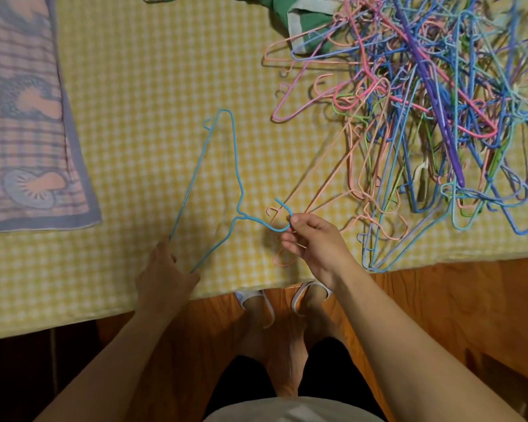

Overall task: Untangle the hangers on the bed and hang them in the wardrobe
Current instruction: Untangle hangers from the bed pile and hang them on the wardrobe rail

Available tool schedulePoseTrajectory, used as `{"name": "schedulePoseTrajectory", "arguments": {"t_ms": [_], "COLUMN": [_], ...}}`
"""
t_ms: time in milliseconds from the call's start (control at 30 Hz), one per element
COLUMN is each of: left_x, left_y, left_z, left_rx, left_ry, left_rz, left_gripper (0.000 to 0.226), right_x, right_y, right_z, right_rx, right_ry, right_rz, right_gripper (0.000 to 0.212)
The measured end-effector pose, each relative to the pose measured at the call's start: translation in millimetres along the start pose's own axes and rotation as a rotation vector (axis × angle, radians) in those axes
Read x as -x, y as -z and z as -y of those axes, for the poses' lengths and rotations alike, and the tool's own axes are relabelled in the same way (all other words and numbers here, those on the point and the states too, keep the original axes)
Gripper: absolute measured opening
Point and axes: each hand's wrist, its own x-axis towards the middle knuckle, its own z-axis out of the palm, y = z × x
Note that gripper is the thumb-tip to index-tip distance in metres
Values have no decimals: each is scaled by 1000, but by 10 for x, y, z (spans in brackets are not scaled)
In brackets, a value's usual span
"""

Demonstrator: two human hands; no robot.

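One hanger freed, the heap barely begun.
The bed (pixel 153 71) carried nearly all your work yet: the tangled pile (pixel 433 111) lay at its right, no wardrobe in view; you held one blue hanger (pixel 223 190) apart from it, your right hand (pixel 314 242) pinching its hook, your left hand (pixel 165 275) curled round its lower corner; hanging remained undone.

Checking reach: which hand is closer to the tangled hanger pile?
Right. The right hand pinches the blue hanger hook just beside the tangled pile; the left hand holds its far corner, farther away.
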Motion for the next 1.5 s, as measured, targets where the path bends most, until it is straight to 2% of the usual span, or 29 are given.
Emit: {"name": "schedulePoseTrajectory", "arguments": {"t_ms": [233, 300, 367, 533, 600, 733, 867, 967, 1067, 1167, 1367, 1500], "left_x": [-2, -2, -5, 33, 44, 41, 43, 52, 57, 114, 366, 540], "left_y": [-85, -113, -131, -34, 42, 167, 211, 210, 211, 287, 692, 1052], "left_z": [-29, -35, -22, 31, 69, 135, 151, 140, 120, 52, -218, -316], "left_rx": [58, 70, 54, -21, -31, -50, -59, -55, -55, -42, 1, 108], "left_ry": [-36, -45, -34, 52, 70, 99, 106, 99, 113, 115, 45, -55], "left_rz": [70, 87, 84, 15, -22, -62, -62, -55, -45, -34, -71, -132], "left_gripper": [95, 94, 93, 90, 90, 92, 92, 92, 92, 92, 93, 90], "right_x": [16, -14, -89, -571, -767, -1071, -1043, -806, -588, -247, 603, 1118], "right_y": [138, 161, 164, 359, 475, 611, 542, 308, 127, -35, -416, -657], "right_z": [-13, -40, -73, 30, 142, 319, 401, 388, 337, 304, 324, 603], "right_rx": [-272, -277, -121, 114, 279, 213, 40, -213, -200, -97, -34, -43], "right_ry": [-92, -116, -140, -138, -98, -46, 73, 164, 216, 235, 178, 313], "right_rz": [122, 135, 19, -544, -623, -536, -570, -416, -337, -354, -122, -119], "right_gripper": [18, 21, 21, 33, 32, 15, 21, 30, 24, 21, 19, 17]}}
